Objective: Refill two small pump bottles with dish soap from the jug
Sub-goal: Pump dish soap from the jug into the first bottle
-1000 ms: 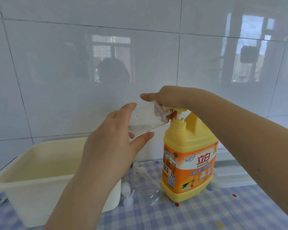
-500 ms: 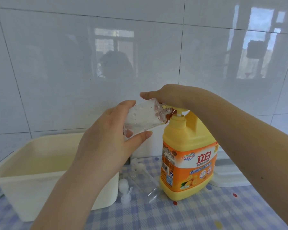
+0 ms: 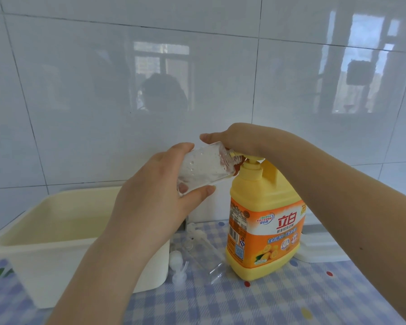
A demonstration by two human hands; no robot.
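Observation:
A yellow dish soap jug (image 3: 265, 221) with an orange label stands on the checked cloth. My right hand (image 3: 234, 139) presses down on its yellow pump head (image 3: 253, 158), fingers laid flat over it. My left hand (image 3: 157, 191) grips a small clear bottle (image 3: 204, 168), tilted with its open mouth at the pump's spout. A second clear bottle (image 3: 204, 252) lies on its side on the cloth beside the jug. A loose white pump top (image 3: 177, 266) lies just left of it.
A cream plastic tub (image 3: 56, 233) stands at the left on the blue checked tablecloth (image 3: 291, 299). A white lidded container (image 3: 319, 245) sits behind the jug on the right. A glossy white tiled wall (image 3: 80, 90) closes the back.
The pump head has sunk slightly lower under my right hand. The view has shifted a little; the held bottle stays at the spout.

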